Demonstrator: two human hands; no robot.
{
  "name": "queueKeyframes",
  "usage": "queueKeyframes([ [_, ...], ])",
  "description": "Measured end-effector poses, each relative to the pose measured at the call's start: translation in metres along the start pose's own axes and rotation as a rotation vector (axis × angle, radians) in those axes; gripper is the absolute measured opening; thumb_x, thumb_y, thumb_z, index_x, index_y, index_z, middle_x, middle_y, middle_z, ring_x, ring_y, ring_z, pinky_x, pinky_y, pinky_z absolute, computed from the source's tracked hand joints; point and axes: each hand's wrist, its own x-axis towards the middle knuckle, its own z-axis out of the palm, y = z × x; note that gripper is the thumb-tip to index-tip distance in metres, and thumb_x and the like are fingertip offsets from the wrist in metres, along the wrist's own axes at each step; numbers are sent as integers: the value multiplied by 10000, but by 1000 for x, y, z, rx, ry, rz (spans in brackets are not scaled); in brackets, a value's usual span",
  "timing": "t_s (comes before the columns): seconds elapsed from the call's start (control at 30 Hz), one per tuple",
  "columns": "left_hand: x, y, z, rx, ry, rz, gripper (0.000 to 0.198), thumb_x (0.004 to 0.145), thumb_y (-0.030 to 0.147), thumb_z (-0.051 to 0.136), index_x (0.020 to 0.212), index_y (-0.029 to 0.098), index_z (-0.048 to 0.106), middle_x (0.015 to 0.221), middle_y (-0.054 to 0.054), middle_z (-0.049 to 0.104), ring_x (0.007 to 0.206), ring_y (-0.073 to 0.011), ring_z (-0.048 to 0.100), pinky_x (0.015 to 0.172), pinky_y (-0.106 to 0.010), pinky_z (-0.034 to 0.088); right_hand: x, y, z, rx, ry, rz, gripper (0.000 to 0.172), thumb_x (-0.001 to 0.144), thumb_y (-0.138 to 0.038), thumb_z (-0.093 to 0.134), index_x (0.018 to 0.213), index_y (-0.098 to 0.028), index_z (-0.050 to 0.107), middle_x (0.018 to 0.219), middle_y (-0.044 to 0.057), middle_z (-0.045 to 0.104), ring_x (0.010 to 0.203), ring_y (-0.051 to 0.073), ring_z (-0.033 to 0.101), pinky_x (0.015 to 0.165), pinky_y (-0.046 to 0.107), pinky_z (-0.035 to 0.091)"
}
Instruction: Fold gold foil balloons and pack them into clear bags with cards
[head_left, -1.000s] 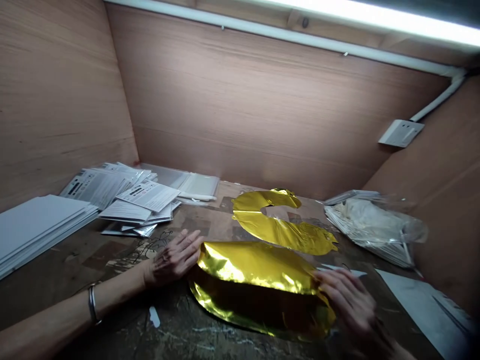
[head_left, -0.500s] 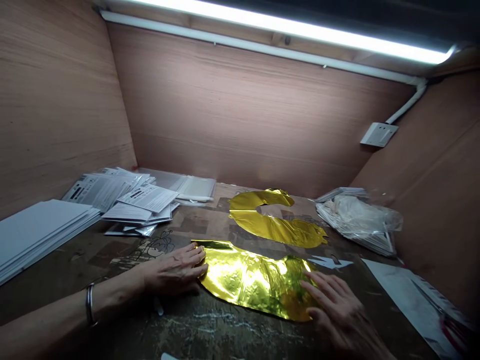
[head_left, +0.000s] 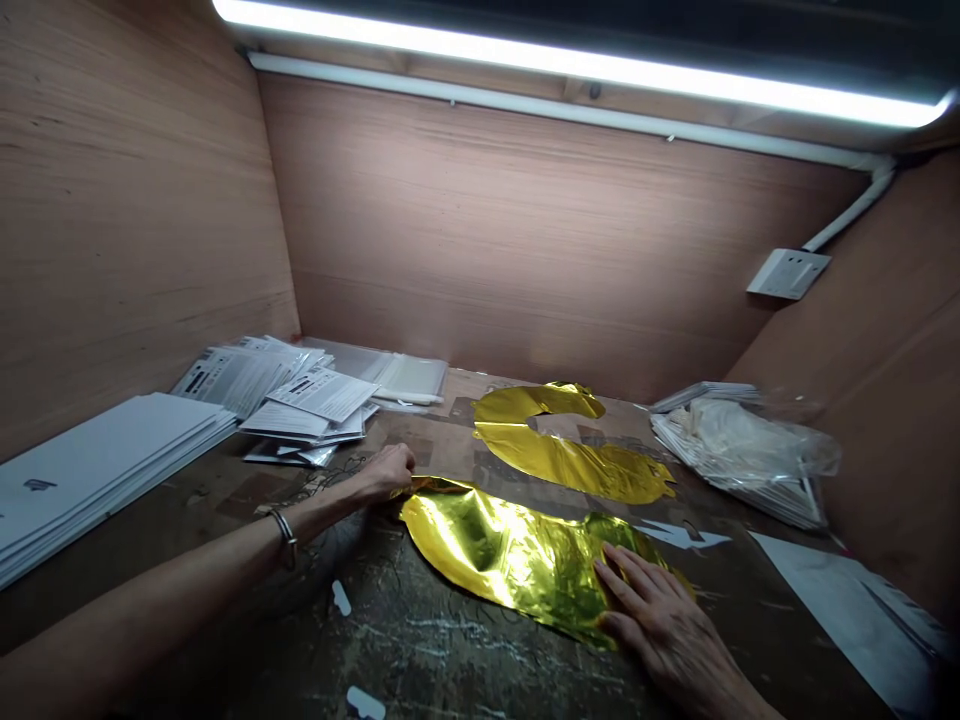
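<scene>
A flat, wrinkled gold foil balloon (head_left: 510, 560) lies on the brown tabletop in front of me. My left hand (head_left: 388, 472) is closed at its far left corner, the fingertips gripping the foil's edge there. On the right end rests my right hand (head_left: 664, 620), palm down with fingers stretched over the foil. Beyond it lies a second gold foil balloon (head_left: 562, 455), curved and flat, with small tabs on its edge; neither hand touches it. A white paper cutout (head_left: 682, 536) sits by the near balloon's right end.
At left are a stack of white cards (head_left: 112, 460) and a pile of printed packets (head_left: 300, 410), with clear plastic sleeves (head_left: 411, 378) behind. A plastic-wrapped bundle (head_left: 742, 450) and a white sheet (head_left: 832, 600) lie at right. Small white tabs (head_left: 365, 702) lie near the front. Wooden walls enclose the table.
My left hand has gone from lying flat on the balloon's left end to gripping its far left corner. The right hand stays on the right end. The view has shifted slightly left.
</scene>
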Motion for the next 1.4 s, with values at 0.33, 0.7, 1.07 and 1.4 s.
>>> queueKeyframes([
  [0.33, -36, 13, 15, -986, 230, -110, 366, 532, 340, 604, 782, 172, 396, 606, 28, 495, 437, -90, 475, 401, -212, 373, 0, -8, -5, 94, 19, 98, 433, 763, -478, 321, 1136, -284, 426, 1214, 21, 409, 1089, 215, 354, 882, 380, 303],
  [0.7, -23, 54, -15, -426, 581, 40, 280, 520, 119, 522, 795, 132, 475, 526, 18, 517, 523, -147, 516, 528, -240, 389, 12, -45, -10, 85, 64, 157, 402, 779, -424, 332, 1139, -266, 419, 1210, 31, 413, 1095, 218, 336, 882, 392, 273],
  [1.07, -61, 231, 100, 477, 124, 855, 648, 462, -18, 506, 1089, -42, 342, 748, -221, 546, 630, -272, 552, 492, -293, 384, 26, -73, -12, 182, 129, 258, 249, 779, -317, 364, 975, -279, 511, 1049, 31, 533, 985, 235, 431, 829, 415, 283],
  [1.4, -37, 137, 0, 204, 502, 346, 280, 615, 73, 403, 868, 130, 511, 644, -55, 573, 623, -176, 541, 557, -227, 358, 13, -1, -16, 237, 102, 799, 446, 689, -498, 358, 914, -151, 526, 948, 146, 548, 887, 302, 498, 695, 430, 368],
])
